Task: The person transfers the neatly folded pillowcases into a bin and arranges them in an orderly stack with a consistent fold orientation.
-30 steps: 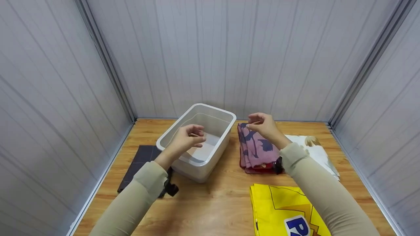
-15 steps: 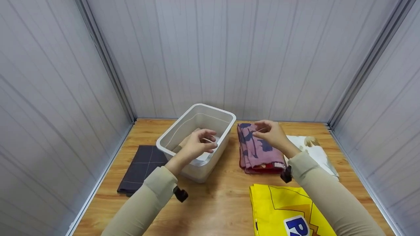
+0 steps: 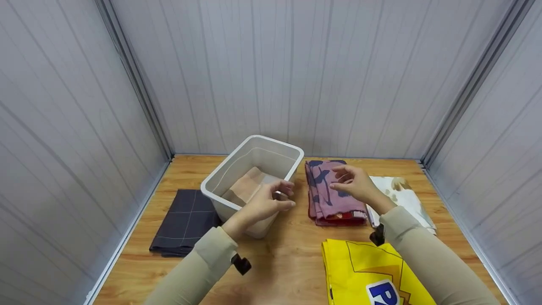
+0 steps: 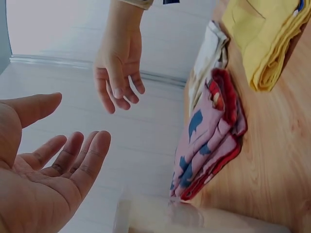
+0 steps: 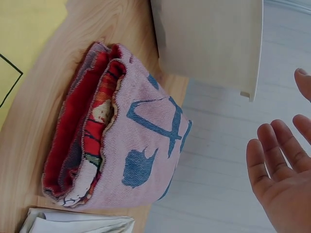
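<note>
My left hand (image 3: 266,201) hovers over the near right rim of a white plastic bin (image 3: 216,199), fingers loosely bent and nothing in them. Inside the bin lies a flat peach-coloured piece (image 3: 245,186) that looks like folded cloth. My right hand (image 3: 358,186) hangs above a folded pink cloth (image 3: 334,205) with blue shapes and a red inner side; it too holds nothing. In the right wrist view the pink cloth (image 5: 141,141) shows its stacked red and patterned layers, apart from the right hand (image 5: 284,170).
A dark folded cloth (image 3: 186,220) with thin light lines lies left of the bin. On the right are a white folded cloth (image 3: 402,199) with tan marks and a yellow one (image 3: 360,271) with blue lettering. Pale panel walls (image 3: 271,76) enclose the wooden surface (image 3: 275,275).
Both hands have moved right and nearer to me, the left one from over the bin's middle to its right rim. The peach piece in the bin has come into view. The cloths stay put.
</note>
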The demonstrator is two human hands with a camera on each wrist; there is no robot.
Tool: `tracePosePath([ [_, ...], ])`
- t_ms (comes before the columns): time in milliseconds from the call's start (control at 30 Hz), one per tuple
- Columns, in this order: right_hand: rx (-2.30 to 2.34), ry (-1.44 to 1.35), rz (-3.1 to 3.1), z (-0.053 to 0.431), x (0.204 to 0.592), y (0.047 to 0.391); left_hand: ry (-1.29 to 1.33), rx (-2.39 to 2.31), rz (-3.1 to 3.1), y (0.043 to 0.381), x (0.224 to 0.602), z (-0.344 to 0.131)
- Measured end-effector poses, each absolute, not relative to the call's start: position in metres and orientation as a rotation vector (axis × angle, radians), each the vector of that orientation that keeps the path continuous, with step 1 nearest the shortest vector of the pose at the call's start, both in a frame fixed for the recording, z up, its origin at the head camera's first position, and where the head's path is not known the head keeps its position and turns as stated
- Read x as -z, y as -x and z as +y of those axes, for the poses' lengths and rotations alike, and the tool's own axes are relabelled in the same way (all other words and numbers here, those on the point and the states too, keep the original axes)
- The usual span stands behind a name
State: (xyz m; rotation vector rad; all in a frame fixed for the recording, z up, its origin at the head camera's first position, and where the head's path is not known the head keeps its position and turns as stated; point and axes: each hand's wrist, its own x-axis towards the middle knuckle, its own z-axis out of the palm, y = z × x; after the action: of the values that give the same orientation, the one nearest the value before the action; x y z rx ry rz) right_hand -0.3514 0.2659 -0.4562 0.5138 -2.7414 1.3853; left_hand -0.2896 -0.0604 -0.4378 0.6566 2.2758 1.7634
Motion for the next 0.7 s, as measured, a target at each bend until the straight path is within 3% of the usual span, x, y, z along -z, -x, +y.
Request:
tracePosePath([
  [700,-1.39,-0.47,-2.787,0.294,0.485,0.332,-0.736,-1.647,2.273,0.282,0.473,-0.026],
])
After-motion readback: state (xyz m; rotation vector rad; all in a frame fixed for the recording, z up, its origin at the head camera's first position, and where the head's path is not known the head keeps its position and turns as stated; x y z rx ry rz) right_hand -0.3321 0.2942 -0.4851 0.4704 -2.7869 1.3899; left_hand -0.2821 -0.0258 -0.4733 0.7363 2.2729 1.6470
